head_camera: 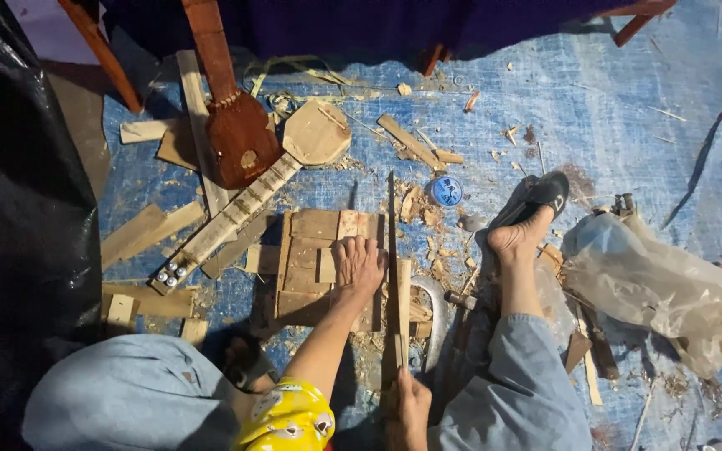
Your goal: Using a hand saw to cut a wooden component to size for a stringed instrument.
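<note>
Left hand: my left hand (359, 264) lies flat, fingers spread, palm down on the wooden block stack (315, 266), pressing its right-hand part
Right hand: my right hand (409, 409) is closed around the near end of the long blade (394, 276), at the bottom of the view, nearer me than the stack
Long blade: I see it standing on edge, running straight away from me along the right edge of the stack, just beside my left hand's fingers; its far tip reaches past the stack's far side
Wooden block stack: patched from small pale and brown boards, lying on the blue tarp (628, 125) between my knees
Bare foot: my foot (518, 238) rests right of the stack, toes beside a black sandal (545, 194)
Unfinished instrument: pale neck and round body (248, 200) lie left of and beyond the stack, crossed by a dark red-brown instrument (236, 134)
Blue round tin: small lid (444, 191) beyond the stack's right corner, among shavings
Plastic bag: crumpled clear bag (670, 292) far right of the stack, past my foot
</note>
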